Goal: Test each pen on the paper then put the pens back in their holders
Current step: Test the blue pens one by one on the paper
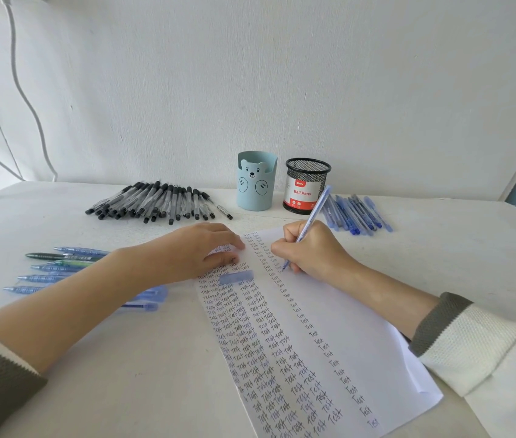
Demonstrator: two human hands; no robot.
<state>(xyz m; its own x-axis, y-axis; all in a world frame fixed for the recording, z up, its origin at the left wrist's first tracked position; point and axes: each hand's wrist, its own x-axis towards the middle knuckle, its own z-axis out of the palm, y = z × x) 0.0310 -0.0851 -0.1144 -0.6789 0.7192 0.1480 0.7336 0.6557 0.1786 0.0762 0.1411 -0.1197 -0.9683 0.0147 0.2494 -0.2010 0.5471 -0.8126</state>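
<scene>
Centre frame: our right hand (310, 248) clamps a blue ballpoint (312, 219) in a writing grip, tip on the paper (361, 343) in the rightmost "Test" column. Our left hand (199, 248) lies flat with fingers straight, pinning the sheet, presumably against sliding. A blue cap (236, 277) lies just below it. The bear holder (256, 184) and mesh holder (307, 184) stand behind.

Paper (329, 311): near edge cut off by the frame's bottom; far left corner hidden under left grip (199, 251).
Blue pens, left group (47, 276): middles hidden behind left forearm (92, 295).
Held pen (316, 210): lower barrel hidden inside right grip (310, 248).
Mesh holder (307, 172): label's small print too small to read.
Bear holder (256, 184): interior floor hidden by its wall.
Blue cap (236, 277): blurred.
</scene>
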